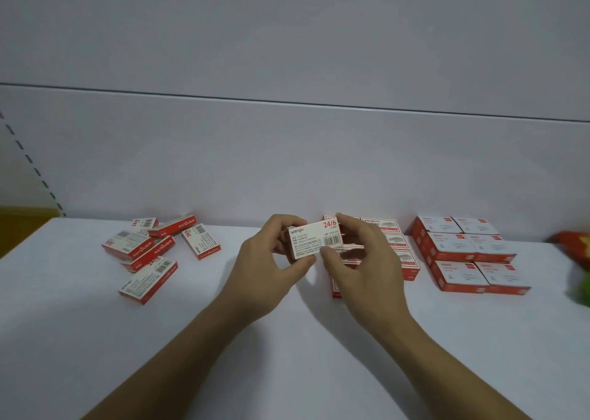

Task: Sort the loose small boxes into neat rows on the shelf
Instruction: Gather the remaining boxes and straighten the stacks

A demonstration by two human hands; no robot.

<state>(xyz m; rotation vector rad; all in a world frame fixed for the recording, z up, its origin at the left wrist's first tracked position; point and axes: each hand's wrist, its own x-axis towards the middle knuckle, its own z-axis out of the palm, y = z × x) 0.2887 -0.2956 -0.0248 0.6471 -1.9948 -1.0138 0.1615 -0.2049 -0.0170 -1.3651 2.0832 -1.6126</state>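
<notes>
Both hands hold one small white-and-red staple box (312, 240) above the white shelf (287, 340), its label face toward me. My left hand (271, 260) pinches its left end and my right hand (360, 260) pinches its right end. Several loose boxes (150, 250) lie scattered at the back left. Behind my right hand a neat row of the same boxes (399, 250) stands against the back wall, partly hidden by that hand.
A block of larger red-and-white boxes (466, 253) sits in rows at the right. A red and green object (578, 269) shows blurred at the right edge. The shelf's left edge drops off beside a yellow surface (22, 225).
</notes>
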